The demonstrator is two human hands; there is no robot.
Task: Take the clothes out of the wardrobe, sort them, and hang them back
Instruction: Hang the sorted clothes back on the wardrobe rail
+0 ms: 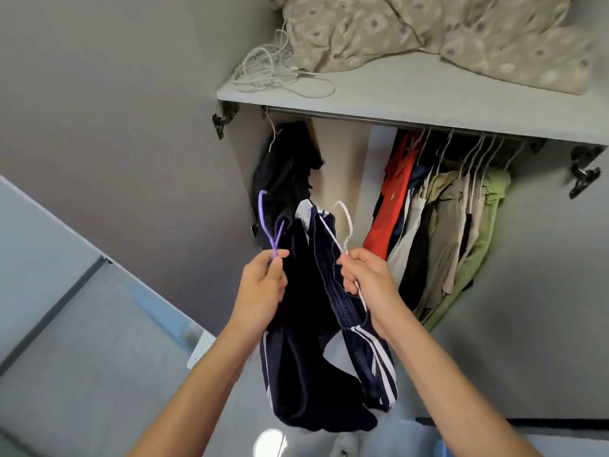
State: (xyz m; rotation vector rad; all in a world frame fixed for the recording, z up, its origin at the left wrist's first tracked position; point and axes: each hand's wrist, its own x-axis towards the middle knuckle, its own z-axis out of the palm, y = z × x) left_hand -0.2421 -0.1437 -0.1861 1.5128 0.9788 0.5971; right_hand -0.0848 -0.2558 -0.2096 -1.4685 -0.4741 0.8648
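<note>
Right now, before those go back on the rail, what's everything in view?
purple hanger: one, left hand.
white hanger: one, right hand.
navy shorts: white-striped, count unclear, hanging between the hands.
black garment: one, rail's left end.
hung clothes: several, red, navy, beige, green, rail's right side.
rail: one, metal, under shelf.
shelf: one, grey.
bedding: patterned beige, on shelf.
spare hangers: white pile, shelf's left.
left hand: pinches purple hanger.
right hand: grips white hanger.

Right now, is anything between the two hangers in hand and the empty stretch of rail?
Nothing visible. The purple hanger and white hanger sit below a bare stretch of rail, between the black garment on the left and the packed clothes on the right.
</note>
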